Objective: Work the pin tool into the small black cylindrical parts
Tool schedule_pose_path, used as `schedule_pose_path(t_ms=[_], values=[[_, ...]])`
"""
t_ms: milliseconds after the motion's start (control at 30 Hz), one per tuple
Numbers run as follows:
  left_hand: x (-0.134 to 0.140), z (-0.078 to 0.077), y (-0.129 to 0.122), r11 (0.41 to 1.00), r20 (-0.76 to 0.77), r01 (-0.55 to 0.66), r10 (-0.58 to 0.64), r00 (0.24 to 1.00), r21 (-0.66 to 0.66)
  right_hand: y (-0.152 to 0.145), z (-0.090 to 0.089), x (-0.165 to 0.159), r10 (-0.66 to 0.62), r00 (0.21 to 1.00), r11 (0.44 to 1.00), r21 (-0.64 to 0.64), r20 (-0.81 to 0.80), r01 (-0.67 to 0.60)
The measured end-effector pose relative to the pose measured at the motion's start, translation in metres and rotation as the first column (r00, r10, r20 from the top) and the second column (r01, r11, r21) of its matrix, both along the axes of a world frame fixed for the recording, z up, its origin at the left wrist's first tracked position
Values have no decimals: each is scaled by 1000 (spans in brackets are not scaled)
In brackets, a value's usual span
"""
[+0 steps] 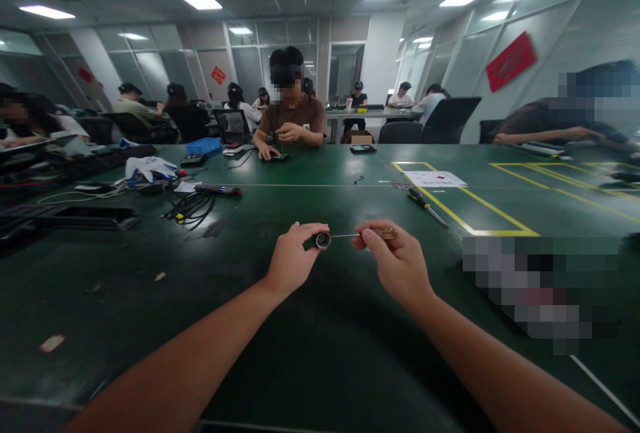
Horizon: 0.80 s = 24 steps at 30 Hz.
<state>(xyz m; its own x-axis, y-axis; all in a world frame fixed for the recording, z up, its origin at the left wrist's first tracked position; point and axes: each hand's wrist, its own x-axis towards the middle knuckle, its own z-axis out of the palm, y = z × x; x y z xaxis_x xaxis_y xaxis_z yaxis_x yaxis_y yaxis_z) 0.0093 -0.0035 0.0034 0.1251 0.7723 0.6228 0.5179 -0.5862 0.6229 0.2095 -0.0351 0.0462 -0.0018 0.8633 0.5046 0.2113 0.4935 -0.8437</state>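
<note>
"Green table (280, 206) below; above it, the right hand (400, 256) clamps its fingers on an amber-handled screwdriver (386, 234)!"

"And the smaller piece (323, 240)?"

"Dark, round, hollow, silvery-rimmed, pinched by the left hand (294, 253), thumb against fingers, just beside the screwdriver's tip!"

Straight ahead of the person's left hand (295, 256) and right hand (400, 263), I see the counter (300, 203) wide open up to the co-worker opposite (315, 113). Between the hands, though, a thin metal shaft (345, 236) bars the gap. Coiled black cables (195, 208) and white gloves (150, 170) crowd the left; a yellow-and-black screwdriver (427, 206) obstructs forward reach on the right, and an indistinct object (530, 293) stands beyond the right forearm (480, 346).
</note>
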Motion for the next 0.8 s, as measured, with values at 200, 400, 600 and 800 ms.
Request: schedule_pose_path(t_ms=[200, 400, 600, 800], values=[[1, 1, -2, 1000, -10, 3, -3, 1000, -7, 1, -7, 4, 3, 991, 999, 48, 135, -9], [1, 3, -3, 1000, -29, -1, 1, 1000, -5, 0, -12, 6, 2, 966, 997, 76, 257, -22], [2, 3, -4, 1000, -44, -5, 5, 999, 1, -3, -6, 1, 13, 935, 991, 118, 355, -58], [2, 1, -2, 1000, -29, -5, 6, 1000, 25, -6, -2, 0, 11, 913, 992, 108, 409, -60]])
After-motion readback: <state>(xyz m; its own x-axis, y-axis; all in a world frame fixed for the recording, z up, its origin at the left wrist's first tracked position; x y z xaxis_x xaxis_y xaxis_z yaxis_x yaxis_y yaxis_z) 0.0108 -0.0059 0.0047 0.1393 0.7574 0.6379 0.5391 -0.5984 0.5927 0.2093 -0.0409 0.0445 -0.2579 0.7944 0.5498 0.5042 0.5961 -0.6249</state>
